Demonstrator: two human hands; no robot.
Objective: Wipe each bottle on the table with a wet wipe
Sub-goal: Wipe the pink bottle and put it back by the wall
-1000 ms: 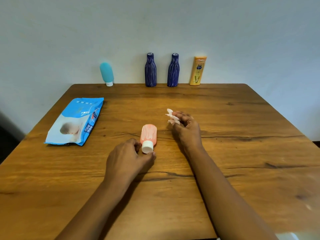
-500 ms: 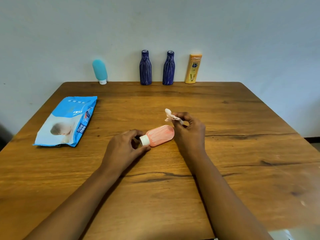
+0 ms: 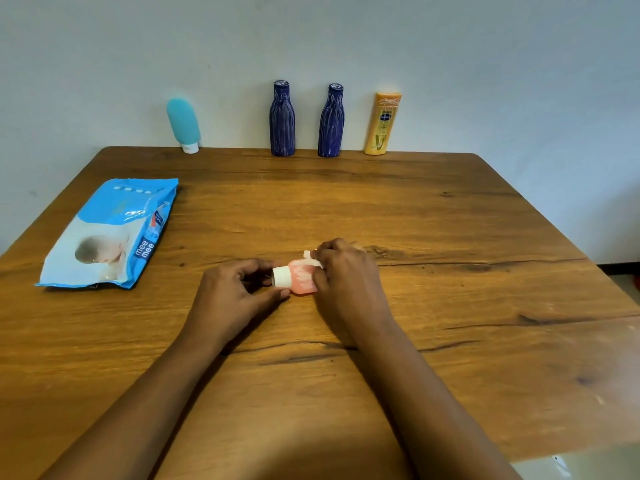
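Note:
A small pink bottle (image 3: 302,278) with a white cap lies on its side in the middle of the wooden table (image 3: 450,271). My left hand (image 3: 232,292) pinches its cap end. My right hand (image 3: 346,271) covers the bottle's far end and presses a small white wet wipe (image 3: 311,257) onto it. Along the back edge by the wall stand a teal tube (image 3: 183,124) on its white cap, two dark blue bottles (image 3: 282,119) (image 3: 331,121) and a yellow lotion bottle (image 3: 382,124).
A blue and white pack of wet wipes (image 3: 114,233) lies flat at the table's left side. The table's right edge drops to the floor (image 3: 623,275). A white wall stands right behind the row of bottles.
The pink bottle has turned from pointing away to lying crosswise, cap to the left. My right hand has moved left with the wipe and now covers the bottle's body.

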